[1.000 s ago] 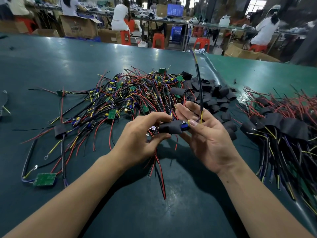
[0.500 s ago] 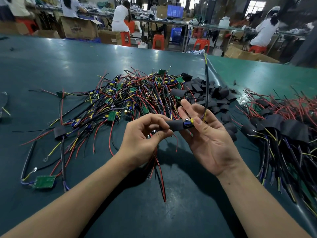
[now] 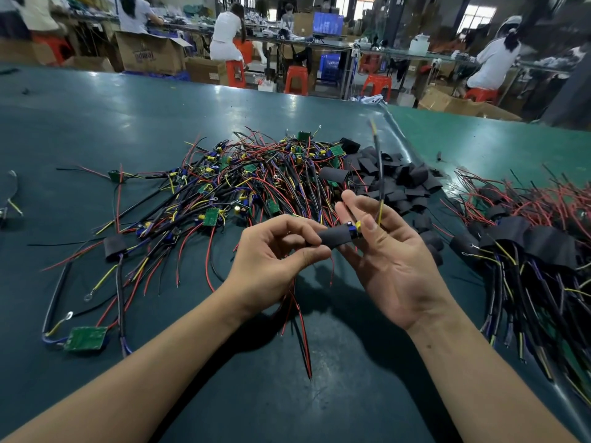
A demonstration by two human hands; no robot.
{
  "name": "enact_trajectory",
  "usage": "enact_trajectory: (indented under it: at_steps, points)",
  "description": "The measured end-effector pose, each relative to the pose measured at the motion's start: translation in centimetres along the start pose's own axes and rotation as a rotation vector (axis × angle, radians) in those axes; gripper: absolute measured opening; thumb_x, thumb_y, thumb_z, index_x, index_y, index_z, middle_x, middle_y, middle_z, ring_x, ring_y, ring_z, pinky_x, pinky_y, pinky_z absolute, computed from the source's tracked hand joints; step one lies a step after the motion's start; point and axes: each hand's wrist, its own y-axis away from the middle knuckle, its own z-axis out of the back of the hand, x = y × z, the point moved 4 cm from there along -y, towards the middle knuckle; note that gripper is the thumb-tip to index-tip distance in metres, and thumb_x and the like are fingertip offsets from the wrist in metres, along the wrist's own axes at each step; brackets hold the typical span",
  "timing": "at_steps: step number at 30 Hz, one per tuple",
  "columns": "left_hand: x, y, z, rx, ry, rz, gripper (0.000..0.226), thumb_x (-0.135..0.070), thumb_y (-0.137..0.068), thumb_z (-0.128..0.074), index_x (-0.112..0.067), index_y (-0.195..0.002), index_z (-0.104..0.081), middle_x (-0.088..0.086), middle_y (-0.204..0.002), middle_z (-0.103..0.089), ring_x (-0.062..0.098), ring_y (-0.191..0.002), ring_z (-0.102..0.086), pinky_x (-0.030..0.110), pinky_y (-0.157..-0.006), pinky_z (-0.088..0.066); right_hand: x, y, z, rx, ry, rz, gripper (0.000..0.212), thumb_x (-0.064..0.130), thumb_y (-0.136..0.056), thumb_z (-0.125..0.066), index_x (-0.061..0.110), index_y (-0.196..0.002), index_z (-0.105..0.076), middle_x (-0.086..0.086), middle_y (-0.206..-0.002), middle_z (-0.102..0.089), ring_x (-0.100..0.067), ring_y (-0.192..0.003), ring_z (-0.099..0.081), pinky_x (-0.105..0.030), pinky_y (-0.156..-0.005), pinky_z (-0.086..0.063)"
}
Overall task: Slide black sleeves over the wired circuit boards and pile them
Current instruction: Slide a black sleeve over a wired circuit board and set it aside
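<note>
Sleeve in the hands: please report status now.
Left hand pinches sleeve. Right hand holds board end, wire standing up. Board almost covered. Nothing in the way.

Green worktable (image 3: 128,129) — red stools (image 3: 295,79), cardboard boxes (image 3: 150,54) behind
</note>
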Motion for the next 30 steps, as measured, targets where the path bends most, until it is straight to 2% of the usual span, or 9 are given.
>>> enact_trajectory:
  at_steps: [5,10,15,18,21,24,26,28,30]
  points:
    - [-0.3,-0.1,0.3,-0.063,-0.051,-0.031,0.023,0.012,-0.075,-0.073,-0.010,-0.077,-0.064,0.016,-0.104,-0.068,0.027,-0.099,-0.069,0.039,-0.094,-0.054,-0.5,0.1,0.0,-0.001,0.074,-0.005,0.026,0.013,-0.085,-0.057,0.012,-0.109,-0.067,-0.007,-0.124,-0.068,-0.027,-0.130,-0.054,-0.042,-0.103,-0.048]
    - [-0.2,-0.1,0.3,-0.029,-0.052,-0.062,0.019,0.003,-0.074,-0.078,-0.011,-0.078,-0.066,0.017,-0.105,-0.068,0.025,-0.099,-0.069,0.035,-0.094,-0.053,-0.3,0.1,0.1,0.041,0.122,-0.007,0.029,0.013,-0.088,-0.053,0.012,-0.114,-0.065,-0.005,-0.128,-0.066,-0.024,-0.128,-0.056,-0.041,-0.100,-0.049]
    - [-0.8,0.1,0.4,0.013,-0.246,-0.294,0.013,-0.004,-0.079,-0.075,-0.012,-0.085,-0.067,0.013,-0.109,-0.067,0.027,-0.105,-0.067,0.042,-0.093,-0.053,-0.1,-0.1,0.4,-0.004,0.112,-0.021,0.029,0.011,-0.084,-0.056,0.009,-0.111,-0.065,-0.013,-0.121,-0.069,-0.024,-0.121,-0.062,-0.039,-0.100,-0.050]
    - [-0.4,0.2,0.2,0.050,-0.225,-0.248,0.017,-0.004,-0.081,-0.074,-0.013,-0.093,-0.065,0.010,-0.111,-0.068,0.024,-0.107,-0.067,0.042,-0.096,-0.053,-0.3,0.0,0.2,0.044,0.106,-0.018,0.035,0.007,-0.084,-0.054,0.006,-0.118,-0.061,-0.012,-0.128,-0.066,-0.023,-0.128,-0.056,-0.039,-0.103,-0.048]
    - [-0.1,0.3,0.0,0.061,-0.193,-0.221,0.023,-0.004,-0.080,-0.074,-0.015,-0.097,-0.064,0.009,-0.111,-0.068,0.022,-0.108,-0.068,0.036,-0.098,-0.052,-0.7,0.1,-0.1,0.075,0.122,-0.018,0.041,0.006,-0.084,-0.053,0.004,-0.126,-0.057,-0.010,-0.135,-0.061,-0.022,-0.130,-0.054,-0.038,-0.100,-0.051]
    - [-0.2,0.1,0.3,0.059,-0.196,-0.258,0.021,-0.002,-0.081,-0.074,-0.012,-0.097,-0.064,0.009,-0.111,-0.069,0.024,-0.109,-0.067,0.038,-0.096,-0.053,-0.8,0.1,-0.2,0.090,0.148,-0.010,0.036,0.012,-0.087,-0.055,0.008,-0.123,-0.060,-0.003,-0.122,-0.068,-0.019,-0.119,-0.061,-0.038,-0.094,-0.053]
    - [-0.1,-0.1,0.5,0.063,-0.206,-0.263,0.020,-0.002,-0.081,-0.074,-0.010,-0.097,-0.064,0.009,-0.111,-0.069,0.027,-0.109,-0.067,0.042,-0.096,-0.052,-0.7,0.0,0.0,0.047,0.150,-0.017,0.034,0.023,-0.088,-0.058,0.011,-0.118,-0.064,-0.006,-0.119,-0.069,-0.019,-0.108,-0.065,-0.037,-0.090,-0.055]
    - [-0.1,-0.1,0.7,0.055,-0.209,-0.269,0.024,-0.003,-0.080,-0.075,-0.013,-0.098,-0.063,0.007,-0.111,-0.069,0.025,-0.108,-0.067,0.040,-0.097,-0.052,-0.1,-0.1,0.8,-0.059,0.180,0.008,0.029,0.027,-0.085,-0.061,0.012,-0.108,-0.071,-0.008,-0.116,-0.071,-0.019,-0.100,-0.068,-0.033,-0.079,-0.059]
    - [-0.1,-0.2,0.8,0.050,-0.228,-0.277,0.026,-0.002,-0.080,-0.075,-0.014,-0.099,-0.063,0.007,-0.111,-0.069,0.023,-0.108,-0.067,0.037,-0.096,-0.053,0.5,-0.2,1.4,-0.131,0.265,0.044,0.017,0.023,-0.079,-0.066,0.015,-0.092,-0.075,-0.005,-0.099,-0.073,-0.016,-0.084,-0.068,-0.027,-0.069,-0.057]
